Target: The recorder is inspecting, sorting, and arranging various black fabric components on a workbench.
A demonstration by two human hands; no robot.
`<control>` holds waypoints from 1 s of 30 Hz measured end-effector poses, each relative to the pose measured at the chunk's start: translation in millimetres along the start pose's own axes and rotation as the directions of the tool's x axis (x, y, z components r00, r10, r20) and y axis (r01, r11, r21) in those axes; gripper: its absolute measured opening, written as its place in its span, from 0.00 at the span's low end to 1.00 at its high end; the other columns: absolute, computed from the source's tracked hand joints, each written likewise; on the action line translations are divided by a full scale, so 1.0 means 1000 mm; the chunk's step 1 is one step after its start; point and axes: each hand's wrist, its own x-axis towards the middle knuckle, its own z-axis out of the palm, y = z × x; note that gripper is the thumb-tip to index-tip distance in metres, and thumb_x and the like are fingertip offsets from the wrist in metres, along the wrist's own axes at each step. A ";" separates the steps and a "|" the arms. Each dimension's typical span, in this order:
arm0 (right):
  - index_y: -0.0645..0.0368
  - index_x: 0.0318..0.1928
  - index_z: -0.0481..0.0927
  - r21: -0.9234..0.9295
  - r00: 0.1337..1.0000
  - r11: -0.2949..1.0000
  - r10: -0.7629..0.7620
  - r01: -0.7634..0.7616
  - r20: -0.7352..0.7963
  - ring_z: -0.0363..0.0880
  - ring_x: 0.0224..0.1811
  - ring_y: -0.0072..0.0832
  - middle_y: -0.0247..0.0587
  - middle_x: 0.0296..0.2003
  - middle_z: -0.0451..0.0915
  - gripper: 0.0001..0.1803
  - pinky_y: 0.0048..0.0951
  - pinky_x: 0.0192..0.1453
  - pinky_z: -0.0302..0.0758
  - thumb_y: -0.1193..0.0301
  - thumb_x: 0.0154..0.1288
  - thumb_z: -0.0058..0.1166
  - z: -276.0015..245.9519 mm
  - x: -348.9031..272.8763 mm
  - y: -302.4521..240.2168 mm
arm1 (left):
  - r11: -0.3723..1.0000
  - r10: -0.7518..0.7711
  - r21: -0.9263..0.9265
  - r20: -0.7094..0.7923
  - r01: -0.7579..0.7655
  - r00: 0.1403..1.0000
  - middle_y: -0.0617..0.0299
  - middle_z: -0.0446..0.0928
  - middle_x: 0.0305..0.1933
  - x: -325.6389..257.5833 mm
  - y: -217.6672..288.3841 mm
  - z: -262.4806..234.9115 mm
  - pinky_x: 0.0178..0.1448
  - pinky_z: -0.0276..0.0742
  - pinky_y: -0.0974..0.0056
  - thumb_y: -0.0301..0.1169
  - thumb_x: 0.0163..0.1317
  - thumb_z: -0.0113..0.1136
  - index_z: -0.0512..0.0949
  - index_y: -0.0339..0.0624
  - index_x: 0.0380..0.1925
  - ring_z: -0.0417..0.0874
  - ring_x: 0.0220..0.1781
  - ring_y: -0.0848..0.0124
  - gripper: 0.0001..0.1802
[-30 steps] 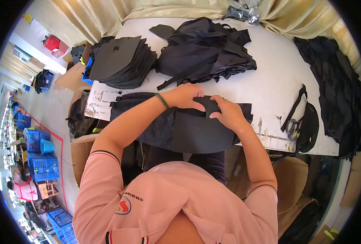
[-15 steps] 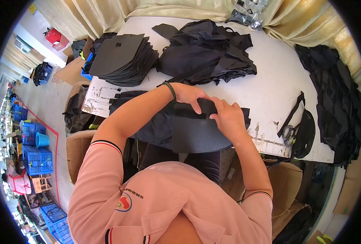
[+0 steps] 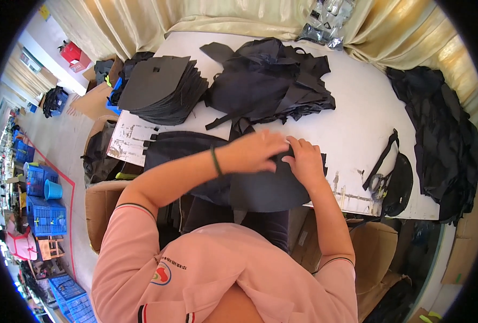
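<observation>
A stiff black panel [image 3: 266, 192] with a rounded lower edge lies at the table's near side, hanging a little over it. My right hand [image 3: 306, 164] grips its upper right part between thumb and fingers. My left hand [image 3: 254, 152] hovers over the panel's upper part, blurred, its thumb and fingers apart with nothing visible in them. Black fabric [image 3: 182, 145] extends to the left of the panel, partly hidden under my left forearm. A black strap [image 3: 241, 127] shows just beyond my left hand.
A stack of black panels [image 3: 155, 89] stands at the far left of the white table [image 3: 357, 110], beside a heap of black fabric pieces [image 3: 274, 81]. Scissors [image 3: 379, 185] lie by a black pouch [image 3: 401, 185] at right. More black fabric [image 3: 438, 134] drapes over the right edge.
My left hand has come off the panel's upper edge and moved slightly down. My right hand stays at the panel's upper right. The view has shifted a little.
</observation>
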 end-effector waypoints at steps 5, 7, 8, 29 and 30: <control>0.55 0.57 0.74 0.182 0.992 0.983 0.022 0.001 -0.121 0.78 0.49 0.43 0.44 0.44 0.79 0.27 0.45 0.55 0.71 0.70 0.55 0.66 0.020 0.062 0.038 | 0.996 0.027 0.083 0.036 -0.030 0.999 0.47 0.47 0.79 -0.058 0.002 0.077 0.79 0.38 0.40 0.56 0.55 0.65 0.52 0.47 0.75 0.44 0.81 0.51 0.53; 0.55 0.57 0.74 0.083 0.970 0.995 -0.032 0.053 -0.239 0.77 0.51 0.43 0.44 0.45 0.79 0.26 0.47 0.59 0.70 0.72 0.57 0.64 0.034 0.098 0.045 | 0.997 0.015 0.080 0.045 -0.019 0.999 0.47 0.47 0.79 -0.059 0.004 0.077 0.79 0.38 0.40 0.56 0.55 0.64 0.52 0.47 0.75 0.44 0.81 0.51 0.53; 0.56 0.57 0.73 -0.027 0.938 0.996 -0.092 0.088 -0.335 0.77 0.54 0.43 0.44 0.47 0.79 0.25 0.49 0.63 0.68 0.74 0.58 0.62 0.040 0.112 0.053 | 0.998 0.005 0.063 0.053 -0.009 0.999 0.46 0.47 0.79 -0.056 0.006 0.075 0.79 0.38 0.40 0.57 0.56 0.64 0.51 0.47 0.75 0.44 0.81 0.51 0.53; 0.59 0.31 0.73 0.629 0.946 0.764 0.081 0.143 -0.314 0.74 0.24 0.30 0.36 0.24 0.75 0.15 0.28 0.31 0.72 0.75 0.51 0.71 -0.055 0.098 -0.049 | 0.927 -0.370 -0.287 -0.591 0.241 0.717 0.52 0.80 0.34 -0.039 -0.053 -0.048 0.42 0.77 0.59 0.28 0.55 0.68 0.80 0.39 0.38 0.82 0.37 0.53 0.11; 0.59 0.31 0.73 0.677 0.952 0.729 0.122 0.106 -0.280 0.73 0.23 0.23 0.33 0.23 0.75 0.16 0.25 0.29 0.71 0.75 0.53 0.72 -0.064 0.101 -0.040 | 0.906 -0.415 -0.319 -0.556 0.277 0.720 0.52 0.81 0.33 -0.043 -0.056 -0.053 0.40 0.77 0.59 0.30 0.57 0.68 0.80 0.38 0.38 0.82 0.35 0.52 0.11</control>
